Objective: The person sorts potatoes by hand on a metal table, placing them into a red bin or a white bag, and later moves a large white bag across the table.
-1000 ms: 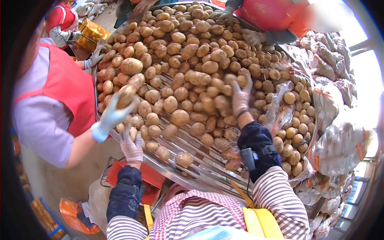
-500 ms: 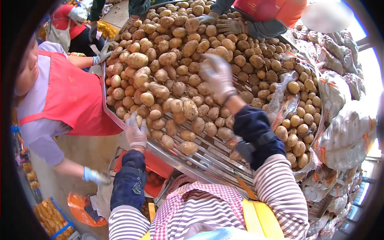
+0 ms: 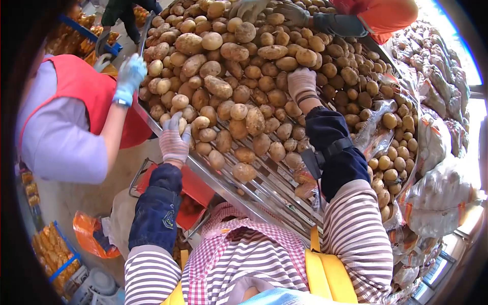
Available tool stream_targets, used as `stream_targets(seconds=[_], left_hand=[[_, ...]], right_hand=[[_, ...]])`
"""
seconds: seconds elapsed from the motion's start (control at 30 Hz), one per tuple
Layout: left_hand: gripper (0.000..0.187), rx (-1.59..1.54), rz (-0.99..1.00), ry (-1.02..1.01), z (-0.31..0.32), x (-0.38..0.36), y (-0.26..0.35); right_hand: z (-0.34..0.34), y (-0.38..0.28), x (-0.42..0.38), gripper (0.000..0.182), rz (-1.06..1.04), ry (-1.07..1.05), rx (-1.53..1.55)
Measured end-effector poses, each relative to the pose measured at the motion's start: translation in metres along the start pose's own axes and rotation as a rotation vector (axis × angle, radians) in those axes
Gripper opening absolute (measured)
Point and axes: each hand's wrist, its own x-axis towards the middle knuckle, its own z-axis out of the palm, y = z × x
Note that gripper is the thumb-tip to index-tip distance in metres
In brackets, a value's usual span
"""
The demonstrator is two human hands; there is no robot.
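Many soil-dusted potatoes lie heaped on a slatted metal table. At its near left edge, my left hand, in a pale striped glove, has its fingers closed around a small potato. My right hand, gloved too, reaches into the heap at the centre right. Its fingers curl down among the potatoes, right against a larger potato; the fingertips and whatever they grip are hidden.
A co-worker in a red apron stands left, a blue-gloved hand raised by the table edge. Another person's gloved hands work at the far side. A red crate sits below; filled sacks are stacked right.
My right hand has come down from a blurred sweep onto the potatoes. My left hand keeps its place at the edge. The left co-worker's lowered hand has risen, and the view has shifted slightly.
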Motion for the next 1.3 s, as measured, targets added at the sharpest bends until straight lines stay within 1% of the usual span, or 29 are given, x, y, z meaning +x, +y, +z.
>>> stream_targets(seconds=[0.03, 0.07, 0.13, 0.2, 0.23, 0.27, 0.33, 0.37, 0.4, 0.47, 0.5, 0.57, 0.6, 0.67, 0.7, 0.73, 0.77, 0.8, 0.83, 0.9, 0.93, 1.0, 1.03, 1.07, 1.13, 1.17, 1.2, 1.27, 1.3], left_hand=[[0.051, 0.006, 0.004, 0.009, -0.001, 0.0, 0.001], [0.051, 0.001, 0.007, 0.003, -0.001, 0.0, 0.0], [0.051, -0.01, 0.077, 0.083, 0.003, 0.0, -0.004], [0.051, -0.034, 0.067, 0.082, 0.005, 0.002, -0.004], [0.051, -0.03, 0.075, 0.093, 0.004, 0.003, -0.004], [0.05, -0.026, 0.089, 0.096, 0.004, 0.001, -0.004], [0.05, -0.014, 0.069, 0.086, 0.005, 0.001, -0.007], [0.05, -0.009, 0.066, 0.082, 0.006, 0.001, -0.007], [0.049, -0.003, 0.066, 0.078, 0.006, 0.001, -0.008], [0.049, -0.003, 0.075, 0.085, 0.006, 0.002, -0.008], [0.049, -0.002, 0.073, 0.093, 0.007, 0.0, -0.008], [0.049, -0.02, 0.034, 0.058, 0.004, 0.0, -0.005], [0.05, -0.038, -0.002, 0.02, 0.002, 0.0, -0.004], [0.049, -0.046, -0.009, 0.009, 0.0, 0.0, -0.002], [0.048, -0.045, -0.016, 0.004, 0.001, -0.001, -0.002], [0.048, -0.042, -0.023, 0.002, 0.001, 0.001, -0.002], [0.05, -0.009, 0.066, 0.098, 0.005, 0.0, -0.006], [0.05, -0.013, 0.067, 0.095, 0.006, 0.001, -0.007], [0.05, -0.005, 0.065, 0.092, 0.006, 0.001, -0.007], [0.05, 0.004, 0.065, 0.083, 0.006, 0.001, -0.008], [0.05, -0.008, 0.076, 0.085, 0.006, 0.001, -0.009], [0.05, -0.016, 0.093, 0.089, 0.007, 0.003, -0.009], [0.049, -0.002, 0.08, 0.079, 0.006, 0.002, -0.009], [0.049, 0.011, 0.067, 0.068, 0.006, 0.002, -0.008], [0.049, 0.008, 0.073, 0.063, 0.005, 0.001, -0.007], [0.049, 0.001, 0.071, 0.068, 0.005, 0.002, -0.007], [0.049, 0.001, 0.067, 0.072, 0.006, 0.002, -0.007], [0.049, -0.01, 0.067, 0.072, 0.006, 0.002, -0.009], [0.049, -0.01, 0.058, 0.08, 0.006, 0.002, -0.009]], right_hand=[[-0.006, 0.006, -0.008, 0.05, -0.002, -0.217, 0.052], [0.004, 0.015, -0.023, 0.043, -0.054, -0.184, 0.102], [0.032, 0.038, -0.05, 0.035, -0.026, -0.21, 0.277], [0.045, 0.047, -0.073, 0.033, -0.082, -0.172, 0.146], [0.05, 0.048, -0.077, 0.031, -0.01, -0.197, 0.209], [0.038, 0.048, -0.09, 0.031, -0.011, -0.209, 0.206], [-0.018, 0.046, -0.11, 0.034, 0.015, 0.015, 0.508], [-0.028, 0.038, -0.113, 0.034, -0.01, 0.114, 0.638], [-0.029, 0.023, -0.112, 0.034, -0.007, 0.11, 0.64], [-0.032, -0.007, -0.103, 0.03, -0.242, 0.05, 0.348], [-0.034, -0.018, -0.094, 0.03, -0.242, 0.047, 0.347], [-0.039, -0.032, -0.071, 0.032, -0.179, -0.284, 0.308], [-0.044, -0.028, -0.065, 0.032, -0.179, -0.286, 0.308], [-0.054, -0.013, -0.057, 0.032, -0.333, -0.439, 0.304], [-0.048, 0.004, -0.061, 0.031, -0.404, -0.275, 0.418], [-0.045, 0.03, -0.06, 0.031, -0.404, -0.393, 0.698], [-0.042, 0.052, -0.068, 0.03, -0.365, -0.393, 0.823], [-0.041, 0.066, -0.078, 0.028, -0.323, -0.39, 0.947], [-0.038, 0.069, -0.087, 0.028, -0.319, -0.392, 0.946], [-0.032, 0.07, -0.122, 0.028, -0.341, -0.203, 0.667], [-0.032, 0.054, -0.143, 0.03, -0.391, -0.192, 0.491], [-0.004, 0.02, -0.165, 0.033, -0.431, -0.092, 0.255], [0.013, 0.017, -0.164, 0.036, -0.435, 0.044, 0.194], [0.012, 0.025, -0.157, 0.031, -0.417, 0.145, 0.188], [0.014, 0.04, -0.133, 0.024, -0.165, 0.315, 0.248], [0.011, 0.051, -0.125, 0.02, -0.065, 0.459, 0.294], [0.006, 0.062, -0.12, 0.019, -0.09, 0.644, 0.459], [0.001, 0.064, -0.126, 0.017, -0.29, 0.506, 0.651], [-0.006, 0.053, -0.135, 0.015, -0.353, 0.236, 0.506]])
